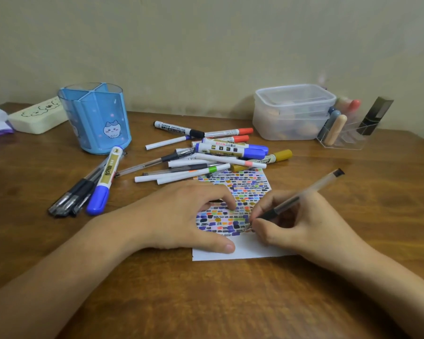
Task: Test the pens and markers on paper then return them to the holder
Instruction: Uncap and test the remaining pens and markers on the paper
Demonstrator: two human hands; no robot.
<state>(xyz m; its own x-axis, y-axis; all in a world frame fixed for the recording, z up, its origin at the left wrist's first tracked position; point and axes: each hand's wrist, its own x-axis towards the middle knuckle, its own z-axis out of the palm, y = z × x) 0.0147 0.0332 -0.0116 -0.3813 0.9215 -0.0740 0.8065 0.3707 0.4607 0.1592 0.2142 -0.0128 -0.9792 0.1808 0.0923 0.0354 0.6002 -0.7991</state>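
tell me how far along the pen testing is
Done: the paper is mostly covered in colour swatches. In hand: the right hand writes with a clear pen while the left hand steadies the sheet. Left: the blue holder looks empty; the pens lie on the table.

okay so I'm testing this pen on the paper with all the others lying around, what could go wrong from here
The paper is nearly covered in marks, so a new stroke from the clear pen in your right hand may be hard to judge; the bare strip near you is safer. Your left hand rests on inked patches and could smudge any still wet. The loose pile of markers overlaps the paper's far edge, so shifting the sheet may send them rolling.
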